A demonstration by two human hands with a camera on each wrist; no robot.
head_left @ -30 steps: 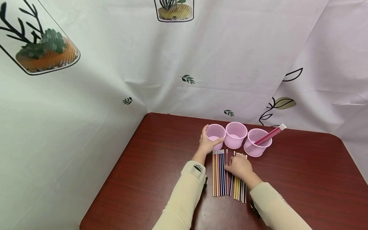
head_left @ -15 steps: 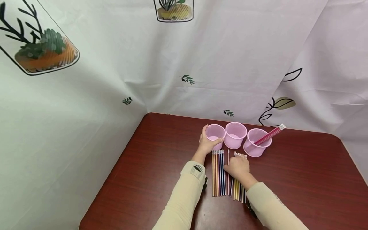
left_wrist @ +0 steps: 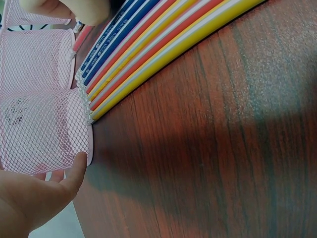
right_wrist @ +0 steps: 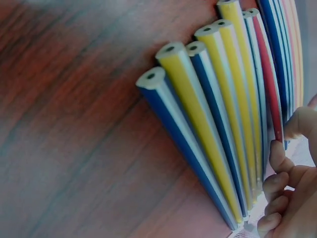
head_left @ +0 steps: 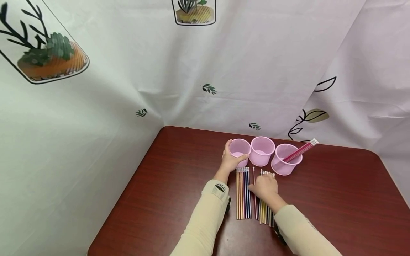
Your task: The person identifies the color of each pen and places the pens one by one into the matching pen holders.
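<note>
My left hand [head_left: 230, 160] holds the leftmost pink mesh pencil cup [left_wrist: 44, 129], thumb on its near side and fingers round its far side. My right hand [head_left: 266, 187] is over the pencils lying on the table. In the right wrist view its thumb and index finger pinch a red pencil [right_wrist: 267, 79] near the eraser end, with the other fingers curled. Left of it lies a neat row of yellow, red and blue pencils [head_left: 243, 192]. Under and beside the hand lie several yellow and dark blue pencils [right_wrist: 198, 109], partly hidden in the head view.
A middle pink cup [head_left: 260, 160] stands beside the held one. The right pink cup [head_left: 282, 169] holds several dark pink pencils [head_left: 298, 153] leaning right. All are on a dark red wooden table [head_left: 179, 170], with a patterned white cloth [head_left: 256, 71] behind.
My right hand has shifted slightly left and turned a little over the pencils. The red pencil moved slightly right, then a little back left. My left hand and the cups stay put.
</note>
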